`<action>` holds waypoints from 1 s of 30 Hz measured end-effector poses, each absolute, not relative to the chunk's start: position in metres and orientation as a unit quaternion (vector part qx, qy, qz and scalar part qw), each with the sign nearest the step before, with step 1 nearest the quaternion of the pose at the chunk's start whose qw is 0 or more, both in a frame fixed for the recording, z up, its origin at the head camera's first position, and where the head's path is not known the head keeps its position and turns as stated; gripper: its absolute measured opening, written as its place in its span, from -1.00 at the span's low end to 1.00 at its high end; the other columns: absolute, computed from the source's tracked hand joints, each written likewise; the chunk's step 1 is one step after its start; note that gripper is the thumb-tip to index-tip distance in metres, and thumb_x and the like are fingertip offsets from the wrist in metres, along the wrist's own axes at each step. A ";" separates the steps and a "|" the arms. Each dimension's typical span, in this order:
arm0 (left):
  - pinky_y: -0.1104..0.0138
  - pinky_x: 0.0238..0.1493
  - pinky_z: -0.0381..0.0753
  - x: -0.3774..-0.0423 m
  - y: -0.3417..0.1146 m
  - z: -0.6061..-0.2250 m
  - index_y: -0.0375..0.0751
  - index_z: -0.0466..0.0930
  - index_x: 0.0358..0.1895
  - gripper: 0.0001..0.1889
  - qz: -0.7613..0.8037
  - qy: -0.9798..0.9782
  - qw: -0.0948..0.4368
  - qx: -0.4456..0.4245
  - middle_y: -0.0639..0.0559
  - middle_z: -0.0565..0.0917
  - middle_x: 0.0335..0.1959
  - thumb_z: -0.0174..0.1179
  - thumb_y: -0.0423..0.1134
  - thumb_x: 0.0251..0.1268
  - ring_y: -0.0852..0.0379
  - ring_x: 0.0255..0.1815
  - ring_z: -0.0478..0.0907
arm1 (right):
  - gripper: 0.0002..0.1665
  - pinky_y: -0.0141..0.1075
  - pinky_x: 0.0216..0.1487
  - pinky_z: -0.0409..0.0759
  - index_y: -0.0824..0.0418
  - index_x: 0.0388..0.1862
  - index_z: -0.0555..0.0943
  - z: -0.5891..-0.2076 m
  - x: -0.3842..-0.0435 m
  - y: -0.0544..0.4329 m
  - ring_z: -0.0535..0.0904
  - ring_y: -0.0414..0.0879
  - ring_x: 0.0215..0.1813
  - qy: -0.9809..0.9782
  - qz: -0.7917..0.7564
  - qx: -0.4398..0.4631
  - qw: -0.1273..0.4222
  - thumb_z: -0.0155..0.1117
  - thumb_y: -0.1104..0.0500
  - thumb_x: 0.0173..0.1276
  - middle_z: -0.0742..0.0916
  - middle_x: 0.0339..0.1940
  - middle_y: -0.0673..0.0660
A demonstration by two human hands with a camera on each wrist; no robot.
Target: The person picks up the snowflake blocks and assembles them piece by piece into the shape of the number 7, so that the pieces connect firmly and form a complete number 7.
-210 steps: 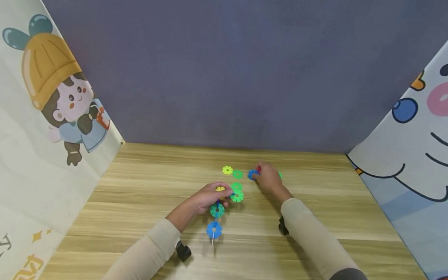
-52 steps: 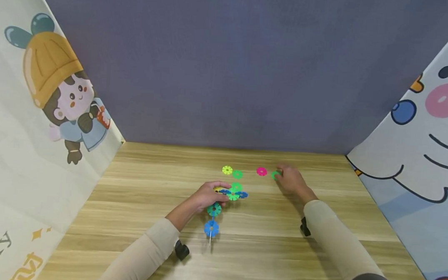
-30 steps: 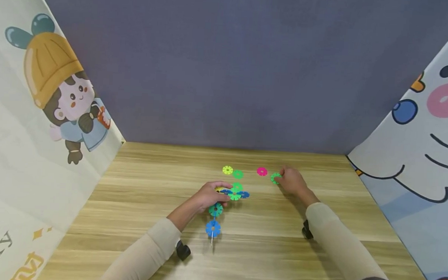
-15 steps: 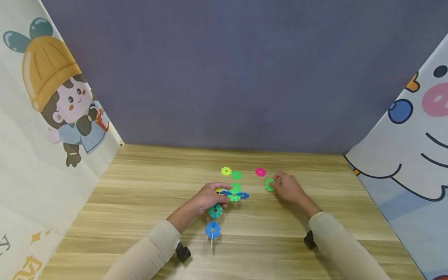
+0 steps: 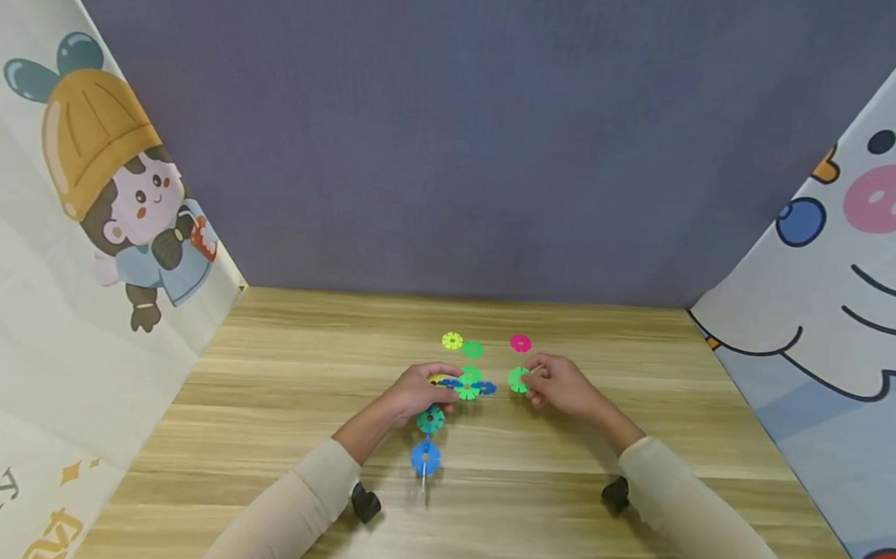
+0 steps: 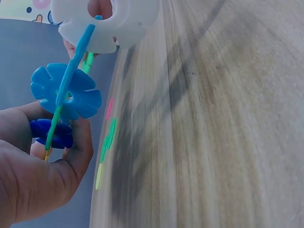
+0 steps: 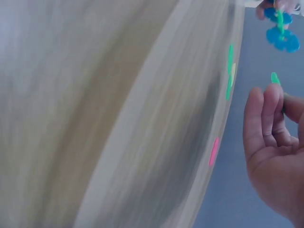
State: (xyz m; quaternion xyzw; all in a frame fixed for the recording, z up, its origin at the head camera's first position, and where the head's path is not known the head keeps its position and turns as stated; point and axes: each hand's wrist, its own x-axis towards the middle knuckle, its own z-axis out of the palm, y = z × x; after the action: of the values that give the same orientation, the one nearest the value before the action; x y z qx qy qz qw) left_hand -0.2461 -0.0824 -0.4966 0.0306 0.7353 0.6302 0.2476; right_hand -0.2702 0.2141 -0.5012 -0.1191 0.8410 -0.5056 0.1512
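Note:
My left hand [image 5: 416,391] holds a chain of slotted snowflake discs joined edge to edge, raised over the table. A blue disc [image 5: 426,458] and a teal one [image 5: 430,418] hang toward me, with a white disc [image 6: 135,31] at the near end in the left wrist view. Beyond my fingers, a bright green disc [image 5: 467,388] sits between dark blue ones, and part of a yellow disc shows by my fingers. My right hand [image 5: 567,389] pinches a single green snowflake disc [image 5: 518,380] between thumb and fingers, just right of the chain and apart from it.
Loose discs lie flat toward the back of the wooden table [image 5: 513,499]: a yellow-green one [image 5: 452,340], a green one [image 5: 472,349], a pink one [image 5: 520,343] and another green one [image 5: 471,372] behind the chain. A grey panel [image 5: 454,146] rises behind.
My right hand has picked up the green disc from the back right and brought it left and nearer to the chain. Earlier, a dark blue disc joined the chain's right side. My left hand stays put.

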 end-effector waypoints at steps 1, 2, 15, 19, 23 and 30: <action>0.41 -0.42 0.66 -0.246 -0.082 -0.497 -0.13 0.58 0.30 -0.51 0.631 0.735 0.246 0.030 -0.28 0.74 -0.27 0.34 -0.41 0.28 0.10 -0.42 0.70 | -0.72 -0.26 -0.39 0.73 0.50 0.06 0.47 -0.501 -0.269 0.213 0.64 -0.17 -0.48 0.837 -0.511 -0.119 0.156 0.17 0.30 0.51 0.73 -0.44 0.31; 0.41 -0.43 0.66 -0.247 -0.082 -0.497 -0.12 0.58 0.29 -0.51 0.632 0.735 0.245 0.030 -0.28 0.74 -0.27 0.33 -0.41 0.29 0.11 -0.42 0.70 | -0.71 -0.27 -0.38 0.73 0.50 0.07 0.46 -0.500 -0.268 0.211 0.64 -0.18 -0.47 0.832 -0.517 -0.119 0.161 0.16 0.30 0.52 0.73 -0.42 0.31; 0.42 -0.42 0.65 -0.247 -0.081 -0.497 -0.10 0.59 0.28 -0.52 0.637 0.733 0.238 0.021 -0.31 0.73 -0.21 0.34 -0.40 0.29 0.12 -0.41 0.69 | -0.70 -0.32 -0.36 0.72 0.53 0.09 0.47 -0.501 -0.256 0.199 0.65 -0.16 -0.40 0.797 -0.567 -0.097 0.183 0.16 0.30 0.53 0.73 -0.33 0.38; 0.42 -0.42 0.65 -0.248 -0.080 -0.497 -0.10 0.59 0.29 -0.52 0.637 0.732 0.239 0.020 -0.31 0.73 -0.21 0.34 -0.40 0.29 0.13 -0.42 0.69 | -0.65 -0.31 -0.33 0.74 0.54 0.14 0.49 -0.501 -0.256 0.197 0.67 -0.12 -0.36 0.799 -0.563 -0.095 0.186 0.16 0.27 0.54 0.73 -0.29 0.38; 0.42 -0.43 0.65 -0.248 -0.079 -0.497 -0.09 0.59 0.28 -0.52 0.637 0.732 0.241 0.021 -0.32 0.73 -0.19 0.34 -0.40 0.29 0.13 -0.42 0.69 | -0.62 -0.28 -0.30 0.75 0.53 0.18 0.50 -0.500 -0.255 0.195 0.69 -0.11 -0.35 0.803 -0.557 -0.098 0.189 0.15 0.25 0.55 0.75 -0.27 0.38; 0.42 -0.42 0.65 -0.248 -0.078 -0.499 -0.08 0.62 0.26 -0.52 0.637 0.732 0.240 0.023 -0.26 0.74 -0.26 0.35 -0.41 0.27 0.14 -0.42 0.69 | -0.63 -0.24 -0.26 0.77 0.53 0.15 0.52 -0.499 -0.253 0.191 0.69 -0.16 -0.40 0.797 -0.565 -0.100 0.186 0.13 0.24 0.56 0.75 -0.27 0.40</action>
State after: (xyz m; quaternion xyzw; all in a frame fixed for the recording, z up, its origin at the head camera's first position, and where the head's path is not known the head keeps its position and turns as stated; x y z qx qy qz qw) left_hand -0.2480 -0.0784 -0.4992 0.0228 0.7319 0.6373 0.2403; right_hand -0.2534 0.1913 -0.4985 -0.1000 0.7974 -0.5653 0.1859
